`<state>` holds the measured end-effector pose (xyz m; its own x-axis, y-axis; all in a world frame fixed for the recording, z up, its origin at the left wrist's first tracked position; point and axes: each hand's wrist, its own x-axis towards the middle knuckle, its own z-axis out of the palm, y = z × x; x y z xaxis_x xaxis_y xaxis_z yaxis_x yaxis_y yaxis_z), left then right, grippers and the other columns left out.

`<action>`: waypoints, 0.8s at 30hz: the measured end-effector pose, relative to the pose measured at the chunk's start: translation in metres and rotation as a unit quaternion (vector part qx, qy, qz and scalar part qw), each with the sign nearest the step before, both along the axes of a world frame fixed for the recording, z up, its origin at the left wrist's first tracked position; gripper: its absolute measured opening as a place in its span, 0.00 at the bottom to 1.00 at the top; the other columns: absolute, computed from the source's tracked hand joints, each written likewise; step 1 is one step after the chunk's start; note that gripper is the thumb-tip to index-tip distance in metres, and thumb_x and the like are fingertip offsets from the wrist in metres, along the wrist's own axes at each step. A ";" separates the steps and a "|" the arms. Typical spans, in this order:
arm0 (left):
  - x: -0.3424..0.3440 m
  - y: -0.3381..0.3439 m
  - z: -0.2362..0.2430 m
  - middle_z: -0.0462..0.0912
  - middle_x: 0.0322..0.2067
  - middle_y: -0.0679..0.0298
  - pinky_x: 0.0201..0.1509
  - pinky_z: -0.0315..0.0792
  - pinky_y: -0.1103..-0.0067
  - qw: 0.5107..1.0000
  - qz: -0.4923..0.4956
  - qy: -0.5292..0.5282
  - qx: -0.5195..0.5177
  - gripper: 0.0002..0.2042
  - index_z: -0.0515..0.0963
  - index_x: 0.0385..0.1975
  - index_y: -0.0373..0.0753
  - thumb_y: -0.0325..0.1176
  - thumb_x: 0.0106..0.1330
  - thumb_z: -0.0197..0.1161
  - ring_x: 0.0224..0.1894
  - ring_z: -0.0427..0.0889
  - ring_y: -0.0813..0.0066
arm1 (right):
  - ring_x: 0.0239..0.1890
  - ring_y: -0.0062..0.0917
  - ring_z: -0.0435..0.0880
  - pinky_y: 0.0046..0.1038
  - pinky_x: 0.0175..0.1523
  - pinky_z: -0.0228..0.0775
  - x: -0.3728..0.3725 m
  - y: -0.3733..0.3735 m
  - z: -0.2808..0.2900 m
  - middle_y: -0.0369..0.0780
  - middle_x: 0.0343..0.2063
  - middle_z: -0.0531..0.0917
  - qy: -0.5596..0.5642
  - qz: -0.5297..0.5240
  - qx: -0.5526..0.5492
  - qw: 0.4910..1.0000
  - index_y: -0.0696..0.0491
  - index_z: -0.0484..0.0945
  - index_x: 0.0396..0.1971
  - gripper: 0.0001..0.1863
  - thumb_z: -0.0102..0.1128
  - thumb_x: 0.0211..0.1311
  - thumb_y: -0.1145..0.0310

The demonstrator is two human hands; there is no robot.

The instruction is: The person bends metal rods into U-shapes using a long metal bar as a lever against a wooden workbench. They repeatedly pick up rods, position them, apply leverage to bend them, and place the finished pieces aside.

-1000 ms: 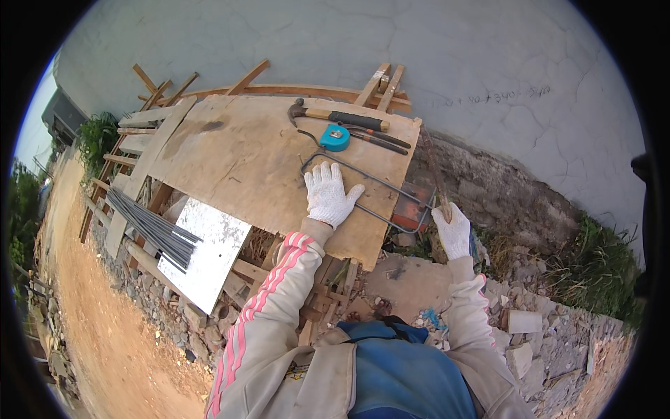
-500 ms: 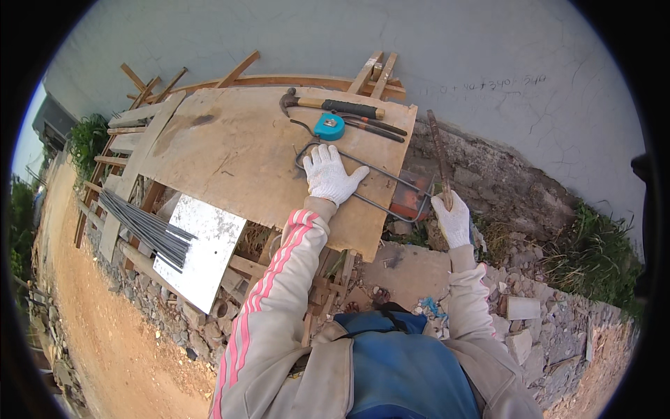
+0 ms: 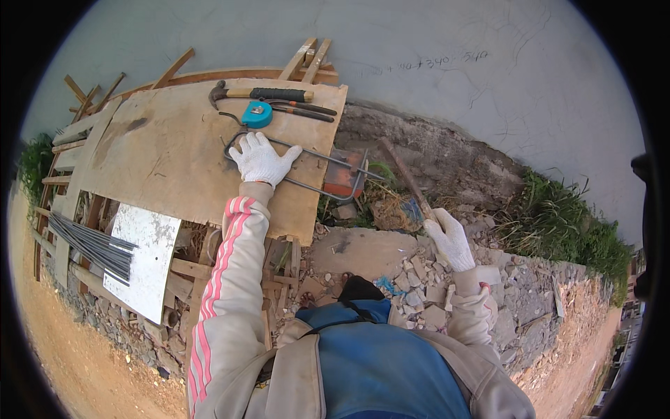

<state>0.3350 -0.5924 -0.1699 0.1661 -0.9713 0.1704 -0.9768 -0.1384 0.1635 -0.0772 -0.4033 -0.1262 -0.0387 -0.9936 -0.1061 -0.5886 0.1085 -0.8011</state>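
My left hand (image 3: pixel 264 159), in a white knit glove, lies with fingers spread on a steel rod bent into a long rectangular frame (image 3: pixel 307 186). It presses that frame against the plywood board (image 3: pixel 188 160), and the frame's right end sticks out past the board's edge. Off to the right, my gloved right hand (image 3: pixel 450 239) is closed round the lower end of a long rusty metal bar (image 3: pixel 406 178). The bar slants up and left, apart from the frame. Beyond my left hand lie a teal tape measure (image 3: pixel 257 114), a claw hammer (image 3: pixel 279 93) and a tool with two dark handles (image 3: pixel 307 112).
Several straight steel rods (image 3: pixel 98 244) rest on a white panel (image 3: pixel 150 279) at the left. A grey wall (image 3: pixel 419 105) rises behind the board. Beneath the frame's outer end is an orange-red object (image 3: pixel 342 178). Rubble (image 3: pixel 426 293) and grass (image 3: pixel 558 216) lie to the right.
The whole view has shifted, so the board appears farther left. My right hand and the rusty bar have swung right, away from the frame's end. My left hand stays on the frame.
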 end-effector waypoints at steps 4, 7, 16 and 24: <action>-0.007 -0.004 0.001 0.71 0.72 0.43 0.77 0.51 0.45 1.000 0.024 -0.009 0.003 0.56 0.69 0.72 0.26 0.79 0.63 0.56 0.76 0.66 0.48 | 0.28 0.16 0.73 0.25 0.35 0.68 -0.026 -0.005 0.004 0.34 0.28 0.76 0.030 0.048 0.016 0.998 0.59 0.79 0.45 0.11 0.61 0.78 0.65; -0.013 -0.005 -0.006 0.71 0.72 0.42 0.78 0.51 0.45 0.999 0.040 -0.013 -0.006 0.56 0.70 0.71 0.26 0.79 0.63 0.56 0.76 0.66 0.48 | 0.27 0.32 0.80 0.33 0.36 0.71 -0.048 -0.029 0.011 0.43 0.25 0.79 0.129 0.093 -0.022 0.987 0.58 0.80 0.46 0.14 0.62 0.77 0.61; -0.016 -0.005 -0.008 0.70 0.73 0.42 0.81 0.47 0.48 0.997 0.064 -0.030 0.002 0.56 0.69 0.73 0.26 0.80 0.65 0.54 0.78 0.65 0.48 | 0.32 0.55 0.84 0.44 0.36 0.73 -0.093 -0.149 0.032 0.52 0.23 0.81 0.271 0.299 -0.038 0.914 0.53 0.83 0.37 0.22 0.65 0.74 0.47; -0.019 -0.002 -0.006 0.71 0.74 0.47 0.82 0.51 0.55 0.996 0.079 -0.041 0.002 0.54 0.70 0.73 0.29 0.79 0.67 0.53 0.79 0.64 0.53 | 0.33 0.54 0.85 0.48 0.37 0.75 -0.081 -0.255 0.049 0.51 0.24 0.83 0.370 0.448 -0.092 0.809 0.52 0.82 0.33 0.26 0.65 0.70 0.40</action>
<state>0.3157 -0.5940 -0.1755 0.3020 -0.9350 0.1861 -0.9530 -0.2915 0.0825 -0.1581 -0.6582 -0.0772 0.7198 -0.6545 -0.2312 -0.6909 -0.7079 -0.1469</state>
